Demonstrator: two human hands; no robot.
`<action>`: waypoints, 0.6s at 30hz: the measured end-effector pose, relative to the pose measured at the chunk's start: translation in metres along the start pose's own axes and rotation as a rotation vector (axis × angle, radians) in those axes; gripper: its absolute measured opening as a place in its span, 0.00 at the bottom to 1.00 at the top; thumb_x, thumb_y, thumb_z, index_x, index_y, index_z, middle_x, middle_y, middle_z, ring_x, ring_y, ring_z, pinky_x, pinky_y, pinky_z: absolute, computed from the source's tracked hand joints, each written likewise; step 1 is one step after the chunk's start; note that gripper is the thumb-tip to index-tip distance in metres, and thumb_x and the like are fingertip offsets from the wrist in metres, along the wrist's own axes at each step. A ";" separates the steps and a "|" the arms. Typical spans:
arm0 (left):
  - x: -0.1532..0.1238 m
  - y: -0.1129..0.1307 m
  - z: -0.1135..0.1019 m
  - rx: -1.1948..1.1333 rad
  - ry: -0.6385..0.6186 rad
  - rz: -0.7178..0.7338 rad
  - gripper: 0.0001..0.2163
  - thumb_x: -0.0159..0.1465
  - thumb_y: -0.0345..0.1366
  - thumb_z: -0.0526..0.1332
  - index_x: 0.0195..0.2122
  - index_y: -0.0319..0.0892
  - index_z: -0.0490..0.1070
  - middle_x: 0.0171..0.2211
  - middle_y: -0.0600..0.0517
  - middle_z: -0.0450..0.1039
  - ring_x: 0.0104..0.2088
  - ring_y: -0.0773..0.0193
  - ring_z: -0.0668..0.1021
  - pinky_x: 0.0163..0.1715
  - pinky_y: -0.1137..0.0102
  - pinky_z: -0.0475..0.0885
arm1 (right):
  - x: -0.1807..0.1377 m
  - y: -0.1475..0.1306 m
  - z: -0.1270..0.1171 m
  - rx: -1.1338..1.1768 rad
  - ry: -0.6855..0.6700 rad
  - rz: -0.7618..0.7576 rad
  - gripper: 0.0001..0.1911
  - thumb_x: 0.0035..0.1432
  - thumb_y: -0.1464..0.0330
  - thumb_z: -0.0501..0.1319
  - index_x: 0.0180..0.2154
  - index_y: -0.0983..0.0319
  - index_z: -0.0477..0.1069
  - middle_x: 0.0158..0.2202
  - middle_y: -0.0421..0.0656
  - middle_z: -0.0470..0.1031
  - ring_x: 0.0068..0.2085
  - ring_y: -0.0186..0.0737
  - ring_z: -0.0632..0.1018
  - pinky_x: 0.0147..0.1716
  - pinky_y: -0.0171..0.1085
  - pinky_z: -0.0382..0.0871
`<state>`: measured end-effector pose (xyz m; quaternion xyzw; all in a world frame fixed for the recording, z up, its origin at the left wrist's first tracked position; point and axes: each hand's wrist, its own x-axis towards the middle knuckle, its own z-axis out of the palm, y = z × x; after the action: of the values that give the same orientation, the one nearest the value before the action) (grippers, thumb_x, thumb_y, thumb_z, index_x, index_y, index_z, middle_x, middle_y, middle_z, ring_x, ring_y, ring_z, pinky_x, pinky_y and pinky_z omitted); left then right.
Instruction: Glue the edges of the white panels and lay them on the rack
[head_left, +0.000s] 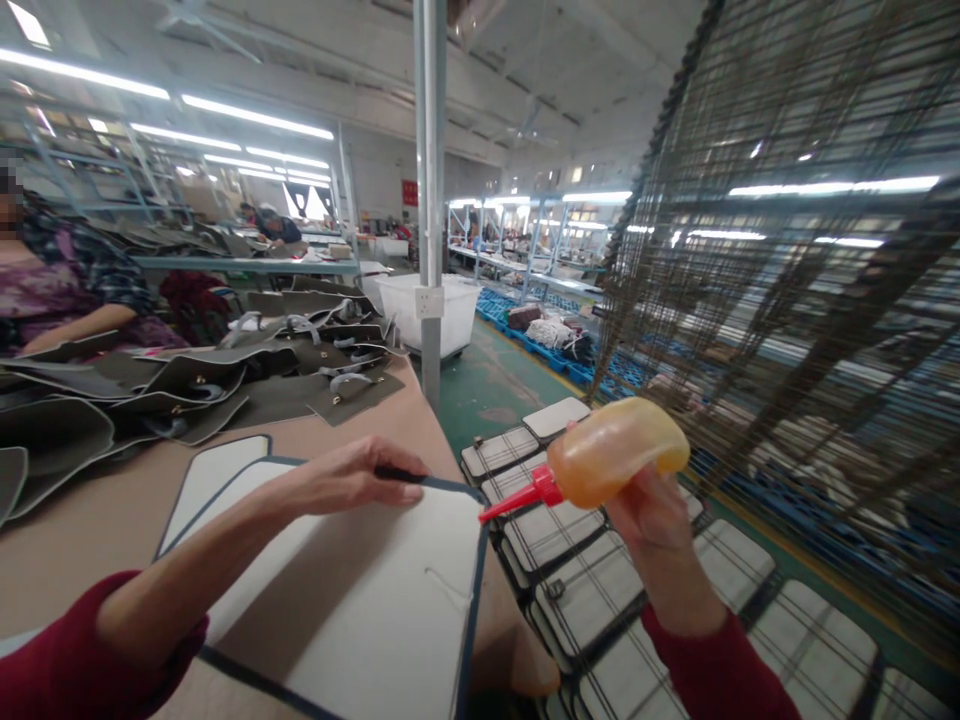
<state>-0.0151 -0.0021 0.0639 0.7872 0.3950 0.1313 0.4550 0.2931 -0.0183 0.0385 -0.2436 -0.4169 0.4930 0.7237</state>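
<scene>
My right hand [651, 505] grips a soft amber squeeze bottle [616, 462] with a red nozzle [517, 497]. The nozzle tip points at the right edge of a white panel with dark trim [375, 600] lying on the brown table [90, 520]. My left hand [352, 477] rests on the panel's top edge, fingers pressed together on the dark trim. Both my sleeves are dark red. A second white panel [214, 475] lies under and to the left of the first.
Dark grey leather pieces [187, 385] are piled at the back of the table. A person in a patterned top [67, 290] sits at the far left. A wire rack [787, 280] holding white panels [585, 590] stands to the right. A metal pole [430, 200] rises behind the table.
</scene>
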 end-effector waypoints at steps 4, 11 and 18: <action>0.000 0.000 -0.001 -0.019 0.038 -0.009 0.17 0.60 0.47 0.60 0.36 0.37 0.77 0.25 0.54 0.68 0.27 0.67 0.66 0.26 0.75 0.58 | -0.002 0.003 0.000 0.017 0.012 0.010 0.34 0.32 0.55 0.76 0.45 0.54 0.76 0.36 0.46 0.83 0.43 0.58 0.81 0.56 0.64 0.62; -0.001 -0.005 -0.003 -0.098 0.058 -0.054 0.18 0.59 0.49 0.60 0.35 0.37 0.75 0.25 0.53 0.70 0.26 0.66 0.69 0.25 0.75 0.60 | -0.005 0.006 0.003 0.032 0.024 0.012 0.30 0.32 0.56 0.76 0.41 0.55 0.78 0.35 0.45 0.83 0.40 0.57 0.82 0.57 0.64 0.61; 0.000 -0.015 -0.004 -0.250 0.066 -0.106 0.18 0.57 0.50 0.63 0.35 0.38 0.76 0.27 0.52 0.74 0.28 0.64 0.74 0.26 0.74 0.64 | -0.008 0.008 0.000 0.044 0.008 0.018 0.23 0.32 0.57 0.76 0.35 0.54 0.79 0.33 0.43 0.83 0.37 0.51 0.82 0.57 0.60 0.63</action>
<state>-0.0249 0.0042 0.0537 0.6977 0.4313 0.1812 0.5425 0.2876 -0.0229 0.0296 -0.2334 -0.4008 0.5077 0.7261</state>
